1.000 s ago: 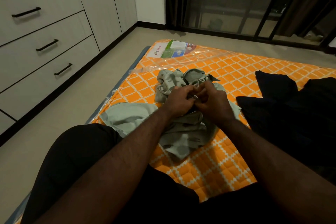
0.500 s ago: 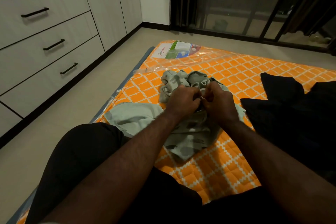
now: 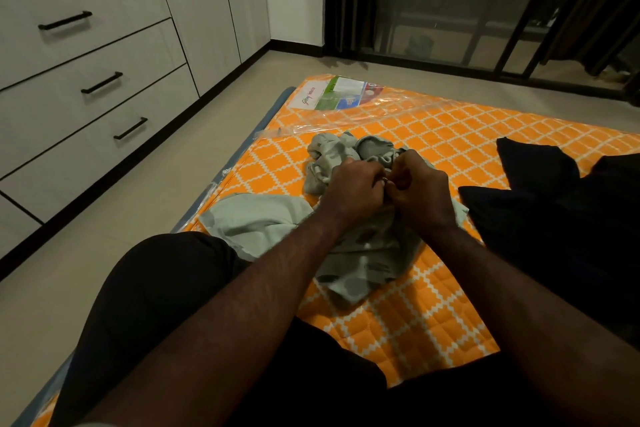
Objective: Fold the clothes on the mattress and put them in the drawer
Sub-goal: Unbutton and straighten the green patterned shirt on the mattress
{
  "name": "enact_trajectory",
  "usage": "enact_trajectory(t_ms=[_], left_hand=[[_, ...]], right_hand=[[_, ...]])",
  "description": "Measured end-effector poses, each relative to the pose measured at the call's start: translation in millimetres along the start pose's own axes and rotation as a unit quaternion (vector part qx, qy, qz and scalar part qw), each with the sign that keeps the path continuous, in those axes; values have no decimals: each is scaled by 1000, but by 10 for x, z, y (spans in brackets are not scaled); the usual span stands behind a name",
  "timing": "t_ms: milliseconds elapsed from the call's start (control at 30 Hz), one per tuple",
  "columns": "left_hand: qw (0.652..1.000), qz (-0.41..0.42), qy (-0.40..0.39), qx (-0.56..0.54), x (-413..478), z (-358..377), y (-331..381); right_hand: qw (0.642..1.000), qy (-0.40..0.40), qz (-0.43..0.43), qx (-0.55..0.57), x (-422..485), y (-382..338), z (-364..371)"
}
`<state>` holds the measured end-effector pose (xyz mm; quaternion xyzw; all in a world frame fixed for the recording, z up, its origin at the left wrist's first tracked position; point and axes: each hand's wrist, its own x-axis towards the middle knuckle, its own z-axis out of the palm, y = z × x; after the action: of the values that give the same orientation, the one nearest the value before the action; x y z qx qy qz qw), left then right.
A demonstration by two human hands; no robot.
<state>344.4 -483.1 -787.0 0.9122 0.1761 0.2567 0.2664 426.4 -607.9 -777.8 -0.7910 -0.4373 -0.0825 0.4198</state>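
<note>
Pale green garment (image 3: 360, 263) crumpled on the orange mattress (image 3: 426, 322), both hands gripping it at the centre of the frame.

Left hand (image 3: 353, 187) and right hand (image 3: 424, 196) meet knuckle to knuckle on top of the heap. Their fingers are curled inward and pinch a bit of the green fabric between them; what exactly sits under the fingertips cannot be told. The garment spreads out from under the hands. One bunched part lies just above them, a flat flap reaches toward centre left, and a patterned part lies below them toward the lower middle. Black clothes (image 3: 554, 218) lie on the mattress at the right, just beside the green garment. A printed label (image 3: 341, 97) under clear plastic sits at the mattress's far corner. White drawers (image 3: 86, 87) with dark handles fill the upper left, across a strip of floor (image 3: 145, 218).
</note>
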Motion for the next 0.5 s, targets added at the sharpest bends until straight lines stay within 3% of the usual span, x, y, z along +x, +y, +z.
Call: enact_trajectory(t_ms=[233,367,500], left_hand=[[998,26,44,-29,-19,-43,3],[995,-2,82,-58,18,-41,-72],[992,-11,91,-82,37,-55,-83]], right_hand=[[998,-8,23,59,88,22,-34],[973,-22,129,191,111,92,-26],[952,-65,180,241,102,98,-7]])
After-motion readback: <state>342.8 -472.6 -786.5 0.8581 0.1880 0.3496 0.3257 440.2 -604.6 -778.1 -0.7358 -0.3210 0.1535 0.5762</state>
